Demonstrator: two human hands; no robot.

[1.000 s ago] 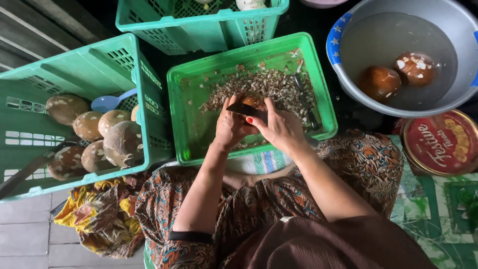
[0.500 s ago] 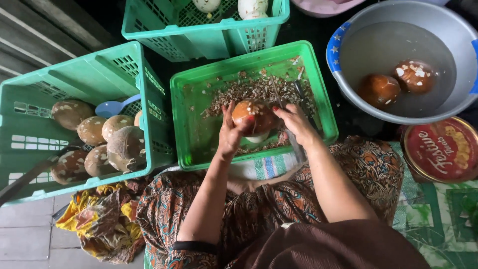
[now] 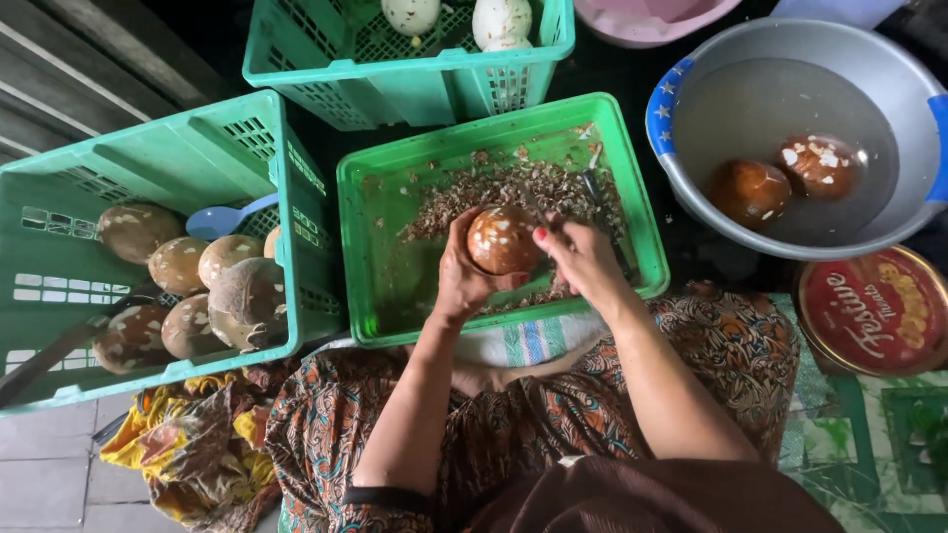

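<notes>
A: Hands first, quick.
B: Left hand (image 3: 462, 281) wrapped tight around a brown round coconut (image 3: 502, 240), dead centre. Right hand (image 3: 583, 259) at 3 o'clock of it, fingers closed on a dark blade (image 3: 599, 197); can't see the handle.
A: Where's the nut sitting?
B: Held over the green tray (image 3: 385, 247), above the shavings (image 3: 513, 188).
A: Further out?
B: 9 o'clock: green crate (image 3: 59, 188) with more brown coconuts (image 3: 188, 286) and a blue scoop (image 3: 229, 217). 2 o'clock: grey basin (image 3: 790, 89) of water, two peeled nuts (image 3: 785, 178) in it. 3 o'clock: red round tin (image 3: 874, 311). 12 o'clock: another green basket (image 3: 415, 79) with white peeled nuts (image 3: 459, 15).
</notes>
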